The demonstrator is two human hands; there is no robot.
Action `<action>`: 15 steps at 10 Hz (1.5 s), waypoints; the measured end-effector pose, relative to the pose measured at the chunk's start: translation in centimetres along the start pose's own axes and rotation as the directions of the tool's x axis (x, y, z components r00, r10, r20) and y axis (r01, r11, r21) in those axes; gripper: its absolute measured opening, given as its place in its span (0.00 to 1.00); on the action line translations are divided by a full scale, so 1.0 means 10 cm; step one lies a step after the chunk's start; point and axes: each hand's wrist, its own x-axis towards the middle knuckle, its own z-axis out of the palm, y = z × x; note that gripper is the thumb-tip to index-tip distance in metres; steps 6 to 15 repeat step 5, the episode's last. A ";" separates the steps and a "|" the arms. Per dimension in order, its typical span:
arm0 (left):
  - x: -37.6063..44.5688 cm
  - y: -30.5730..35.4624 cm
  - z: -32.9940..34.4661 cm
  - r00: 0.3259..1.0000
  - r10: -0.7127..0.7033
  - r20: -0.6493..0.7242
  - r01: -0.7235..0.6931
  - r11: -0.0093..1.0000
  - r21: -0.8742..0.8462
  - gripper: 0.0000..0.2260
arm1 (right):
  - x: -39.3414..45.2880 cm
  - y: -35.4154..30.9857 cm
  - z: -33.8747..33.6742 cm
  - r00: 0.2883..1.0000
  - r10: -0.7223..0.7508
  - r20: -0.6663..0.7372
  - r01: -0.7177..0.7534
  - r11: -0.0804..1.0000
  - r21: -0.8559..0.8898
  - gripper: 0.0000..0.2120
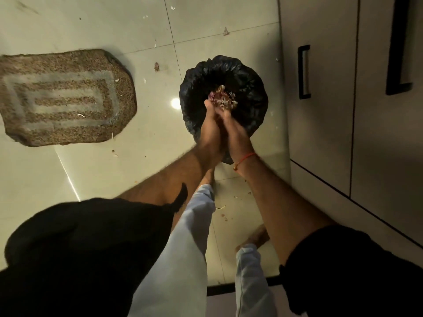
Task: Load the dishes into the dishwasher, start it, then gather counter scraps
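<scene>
Both hands cupped together over a bin [223, 72] lined with a black bag, carrying a heap of scraps [223, 98] (papery peelings, pinkish and pale). The left hand [209, 131] and right hand [237, 135] press side to side, each grip curled under and grasping the load. The heap sits at the fingertips, above the mouth of the bin and within its rim. Risk: loose flakes may slip through the seam between the palms or over the fingertips if the hands part unevenly or tip too soon; bits already lie on the floor [91, 168] around the bin and near the mat [64, 97]. The heap is a rough clump with no clear long axis; the hands point away from the person, down into the bin
</scene>
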 end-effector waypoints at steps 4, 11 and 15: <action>-0.13 -0.04 -0.36 0.827 0.560 -0.037 -0.405 0.641 0.652 0.11 | 0.07 0.32 -0.36 0.884 -0.304 -0.355 0.092 0.858 -0.505 0.12; -0.19 0.05 -0.37 0.808 0.584 -0.083 -0.383 0.627 0.678 0.10 | -0.05 0.37 -0.36 0.810 -0.423 -0.406 0.133 0.807 -0.576 0.13; -0.19 0.05 -0.37 0.808 0.584 -0.083 -0.383 0.627 0.678 0.10 | -0.05 0.37 -0.36 0.810 -0.423 -0.406 0.133 0.807 -0.576 0.13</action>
